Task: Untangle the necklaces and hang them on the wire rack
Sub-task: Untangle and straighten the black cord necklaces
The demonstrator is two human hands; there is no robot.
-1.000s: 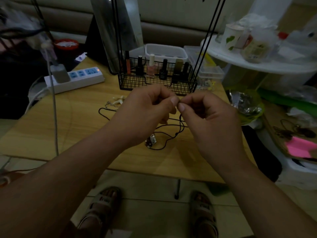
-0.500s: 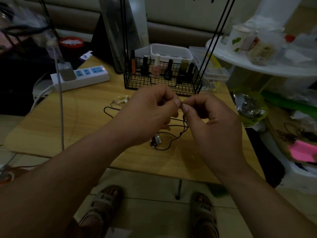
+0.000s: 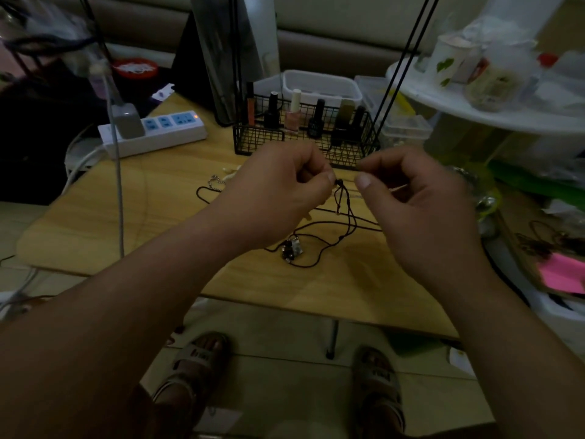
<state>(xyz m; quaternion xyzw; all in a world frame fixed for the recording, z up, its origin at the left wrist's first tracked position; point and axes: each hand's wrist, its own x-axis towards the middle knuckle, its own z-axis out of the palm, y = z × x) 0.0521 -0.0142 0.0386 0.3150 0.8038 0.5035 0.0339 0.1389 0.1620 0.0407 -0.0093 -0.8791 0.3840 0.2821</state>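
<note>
A dark brown cord necklace (image 3: 349, 217) sprawls in loose, crossing loops on the pale wooden desk (image 3: 158, 210). Its small silvery square pendant with dark beads (image 3: 292, 248) lies flat near the front edge. One knotted bunch of the cord is lifted off the desk in the grip of the left hand (image 3: 278, 191), and strands hang down from it. A short silvery bead-chain necklace (image 3: 217, 182) with a cream piece lies to the left, partly hidden. Behind them stands the black wire rack (image 3: 304, 147), a mesh basket base with thin rods rising upward.
</note>
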